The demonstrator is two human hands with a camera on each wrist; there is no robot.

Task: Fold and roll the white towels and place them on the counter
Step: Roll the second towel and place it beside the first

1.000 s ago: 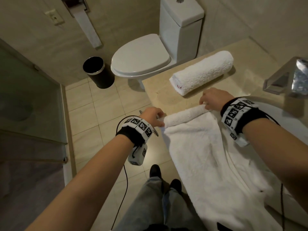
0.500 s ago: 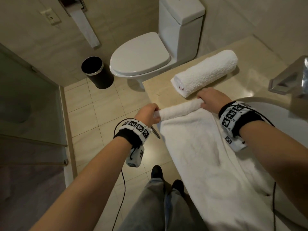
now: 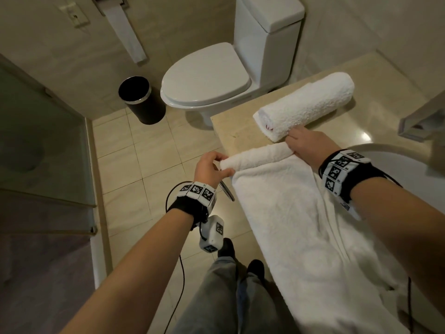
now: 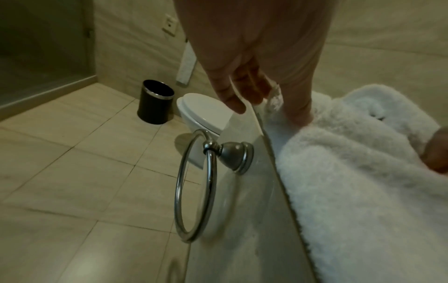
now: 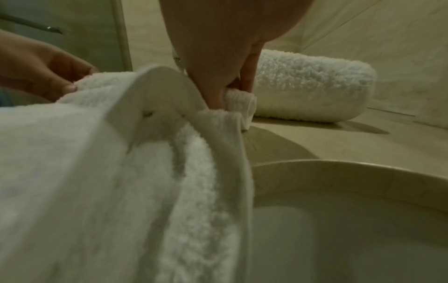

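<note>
Flat towel (image 3: 301, 225) lay lower right on counter (image 3: 240, 131), far edge partly rolled. Left hand (image 3: 209, 168) pinched roll's left end, right hand (image 3: 305, 147) pinched right end. Soft, limp, thick terry, likely light; best gripped at both roll ends. Rolled towel (image 3: 305, 107) beyond, upper right.

- Towels: rolled towel (image 3: 305, 106) white, small red mark at one end; flat towel (image 3: 301, 225) plain white.
- Bench (image 3: 240, 131): beige, marbled.
- Bin (image 3: 140, 102): black, silver rim.
- Toilet (image 3: 212, 75): white.
- Wristbands (image 3: 342, 169): black-and-white square codes.
</note>
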